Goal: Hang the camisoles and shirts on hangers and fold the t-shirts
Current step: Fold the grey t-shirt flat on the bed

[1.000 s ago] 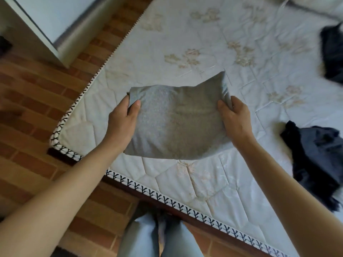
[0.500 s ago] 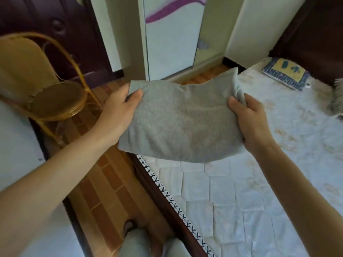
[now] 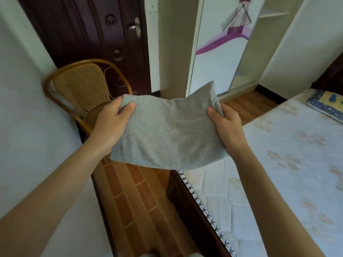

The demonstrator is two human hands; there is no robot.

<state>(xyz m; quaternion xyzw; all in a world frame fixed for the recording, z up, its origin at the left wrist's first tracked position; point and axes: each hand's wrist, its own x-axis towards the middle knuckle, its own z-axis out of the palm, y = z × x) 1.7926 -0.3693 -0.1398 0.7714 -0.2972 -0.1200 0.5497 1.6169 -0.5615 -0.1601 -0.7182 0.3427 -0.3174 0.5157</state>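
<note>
Both hands are up with a folded grey t-shirt (image 3: 167, 134) held in the air between them, above the brick-patterned floor (image 3: 141, 197) just off the left edge of the bed (image 3: 278, 164). The left hand (image 3: 111, 125) pinches the shirt's upper left corner, thumb on top and fingers tucked underneath. The right hand (image 3: 228, 130) grips the right side, thumb pressed on the face of the cloth and fingers curled behind it. A rattan chair (image 3: 83, 86) sits beyond the left hand, in front of a dark door (image 3: 92, 30). A patterned cushion (image 3: 328, 102) lies at the bed's far corner.
</note>
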